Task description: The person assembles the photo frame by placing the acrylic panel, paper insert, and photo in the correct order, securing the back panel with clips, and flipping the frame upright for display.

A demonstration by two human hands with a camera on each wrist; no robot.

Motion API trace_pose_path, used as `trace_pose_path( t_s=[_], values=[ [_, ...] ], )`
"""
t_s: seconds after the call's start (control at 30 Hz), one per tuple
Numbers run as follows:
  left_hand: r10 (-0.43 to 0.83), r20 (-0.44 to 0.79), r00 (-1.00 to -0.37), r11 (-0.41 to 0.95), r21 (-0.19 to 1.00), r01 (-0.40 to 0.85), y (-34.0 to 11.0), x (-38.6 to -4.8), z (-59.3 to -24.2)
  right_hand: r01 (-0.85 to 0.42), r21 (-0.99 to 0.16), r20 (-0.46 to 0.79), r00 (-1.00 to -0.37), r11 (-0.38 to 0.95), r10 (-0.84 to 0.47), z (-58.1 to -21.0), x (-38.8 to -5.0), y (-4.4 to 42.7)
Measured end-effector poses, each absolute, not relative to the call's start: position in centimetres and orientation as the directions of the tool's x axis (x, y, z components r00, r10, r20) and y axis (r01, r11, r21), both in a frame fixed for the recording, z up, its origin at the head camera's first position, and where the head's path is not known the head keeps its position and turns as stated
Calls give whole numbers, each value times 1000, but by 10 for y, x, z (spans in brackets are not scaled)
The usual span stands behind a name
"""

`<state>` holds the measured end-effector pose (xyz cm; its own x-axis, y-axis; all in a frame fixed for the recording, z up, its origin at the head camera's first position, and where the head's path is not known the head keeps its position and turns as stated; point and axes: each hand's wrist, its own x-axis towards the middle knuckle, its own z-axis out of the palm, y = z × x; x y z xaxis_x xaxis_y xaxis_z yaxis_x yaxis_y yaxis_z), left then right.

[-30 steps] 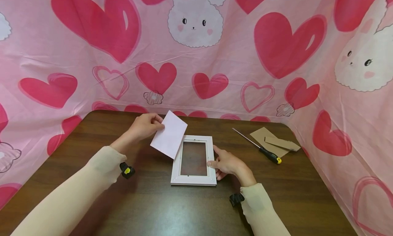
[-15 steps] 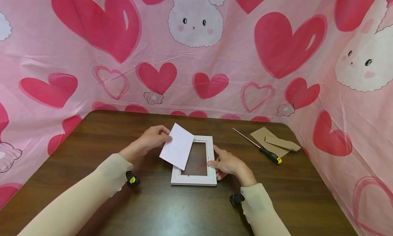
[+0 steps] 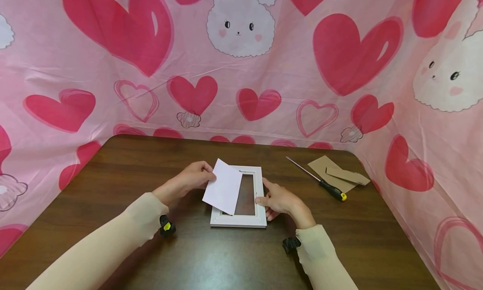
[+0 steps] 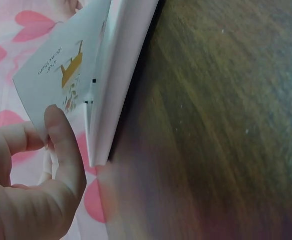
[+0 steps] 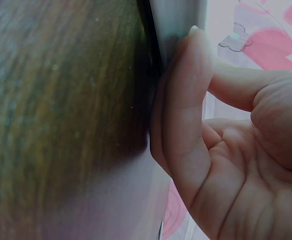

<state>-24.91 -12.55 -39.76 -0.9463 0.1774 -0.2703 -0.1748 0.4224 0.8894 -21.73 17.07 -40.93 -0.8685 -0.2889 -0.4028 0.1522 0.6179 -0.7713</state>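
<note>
Pinching a pale card [image 3: 223, 188] at its far left edge, the left hand [image 3: 193, 176] tilts it over a white frame [image 3: 237, 221]. Thumb and fingers close on the card's edge; left wrist view shows fingertips against it. Card set askew: it covers the left part of the frame's opening, one corner jutting past the frame's outer left side, the lower corner over the opening near its bottom inner edge. Whether that corner touches, cannot tell.

Legible writing, underside of card, left wrist view: "4"x6"" beside "10cmx15cm", small dark print, turned around from that camera. Next to it a printed picture, yellow-brown with legs like a small table, other details too small to make out. Upper face, head view: plain.

Right hand [image 3: 281, 201] grips the frame's right side: thumb on the upper face, other fingers along the outer edge and low against the tabletop [image 3: 211, 256]. Frame lies flat there.

Off to the right, well apart from the frame: a screwdriver [image 3: 332, 191], black handle with yellow end, tip pointing away; mark on handle too small to read. Just beside it, a brown board [image 3: 319, 164] with a brown strip [image 3: 345, 175] lying across it. Dark band on each wrist, yellow patch on the left one. Backdrop: pink cloth [image 3: 226, 67], hearts and rabbits.
</note>
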Motion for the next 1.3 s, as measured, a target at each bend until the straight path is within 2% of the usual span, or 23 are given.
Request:
trace_pose_path(
  t_s=[0.2, 0.53, 0.9, 1.3],
  values=[
    [160, -283, -946, 434, 881, -190, -122, -248, -401, 150, -774, -401, -868, 616, -292, -410, -217, 170],
    [138, -274, -952, 542, 825, -159, -119, -248, -399, 156, -773, -404, -868, 615, -288, -411, -217, 170],
    [143, -317, -938, 502, 840, -207, -113, -246, -402, 160, -767, -410, -867, 621, -283, -410, -218, 170],
    [125, -289, -949, 531, 827, -182, -102, -241, -407, 158, -763, -409, -868, 626, -280, -411, -217, 171]
  ],
)
